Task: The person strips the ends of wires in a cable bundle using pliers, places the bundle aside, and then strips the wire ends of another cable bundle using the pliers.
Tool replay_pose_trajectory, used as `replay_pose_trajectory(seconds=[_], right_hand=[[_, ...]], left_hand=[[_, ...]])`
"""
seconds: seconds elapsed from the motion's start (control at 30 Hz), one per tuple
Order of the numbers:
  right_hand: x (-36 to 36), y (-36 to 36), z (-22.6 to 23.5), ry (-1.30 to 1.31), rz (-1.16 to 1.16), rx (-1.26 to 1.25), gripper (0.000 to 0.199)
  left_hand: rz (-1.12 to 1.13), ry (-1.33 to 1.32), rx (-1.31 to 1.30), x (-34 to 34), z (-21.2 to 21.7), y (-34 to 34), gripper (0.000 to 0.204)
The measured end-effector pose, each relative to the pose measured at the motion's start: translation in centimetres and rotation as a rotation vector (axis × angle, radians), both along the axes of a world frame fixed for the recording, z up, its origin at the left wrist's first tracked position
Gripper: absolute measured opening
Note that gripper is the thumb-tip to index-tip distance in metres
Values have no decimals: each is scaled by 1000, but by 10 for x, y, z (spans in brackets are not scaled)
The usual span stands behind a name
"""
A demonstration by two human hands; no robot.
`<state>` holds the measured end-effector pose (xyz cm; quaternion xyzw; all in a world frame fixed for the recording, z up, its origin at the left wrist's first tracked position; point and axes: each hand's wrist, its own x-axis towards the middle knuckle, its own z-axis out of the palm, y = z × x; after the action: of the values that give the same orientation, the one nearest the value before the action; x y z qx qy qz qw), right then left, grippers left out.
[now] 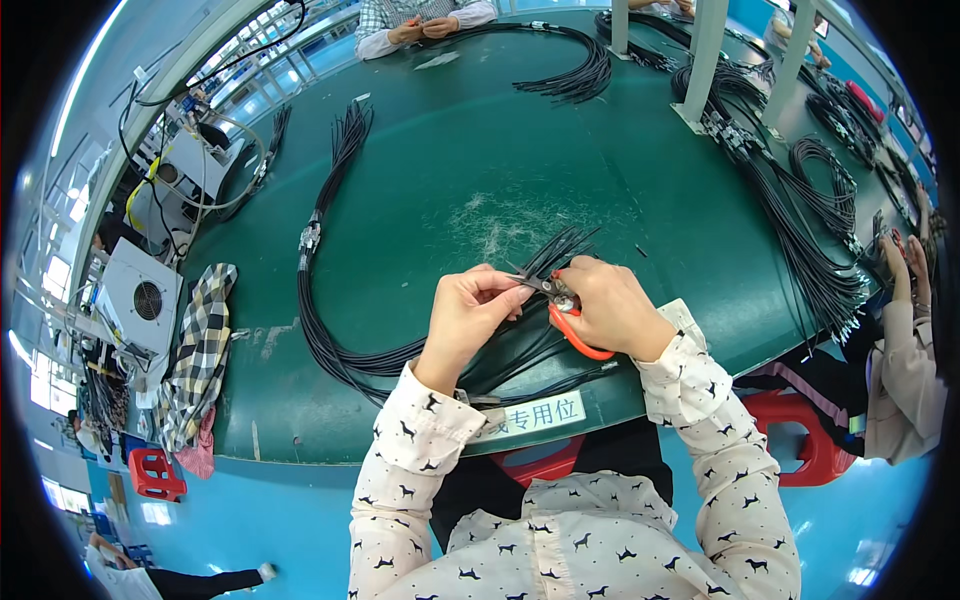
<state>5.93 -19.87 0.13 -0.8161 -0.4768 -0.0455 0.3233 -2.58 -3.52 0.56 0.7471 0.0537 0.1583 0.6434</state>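
Note:
My right hand (610, 305) is closed around a pair of scissors (572, 325) with orange-red handles. Their dark blades point left, toward the fingertips of my left hand (475, 312). That hand is pinched on a black cable end, its tip mostly hidden by the fingers and blades. Beneath both hands lies a bundle of thin black cables (335, 350), curving round to the left and up the green table. More loose cable ends (570, 245) fan out just beyond the scissors.
Pale clippings (495, 225) are scattered over the green table (430, 150). Other cable bundles (790, 220) lie at the right, near metal posts (705, 60). A checked cloth (205, 340) hangs at the left edge beside a white machine (140, 300). Co-workers' hands (425, 30) show at the far side and right.

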Motion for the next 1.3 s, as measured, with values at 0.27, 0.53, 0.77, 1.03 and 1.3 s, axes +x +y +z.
replay_pose_trajectory(seconds=[0.27,0.53,0.77,1.03,1.3], right_hand=[[17,-16,13,48,135,131,29],[15,-7,17,607,162,428,21],[17,17,-14,337,222,513,17],[12,1,-8,359,126,546,20],[-1,13,-10,318,25,663,25]], left_hand=[[-151,101,-312,-3,-3,4,12],[-174,158,-188,-2,4,-7,18],[-54,-73,301,-1,-25,-19,20],[-55,-17,-105,-1,-27,-45,19],[41,-77,-21,-2,-31,-41,22]])
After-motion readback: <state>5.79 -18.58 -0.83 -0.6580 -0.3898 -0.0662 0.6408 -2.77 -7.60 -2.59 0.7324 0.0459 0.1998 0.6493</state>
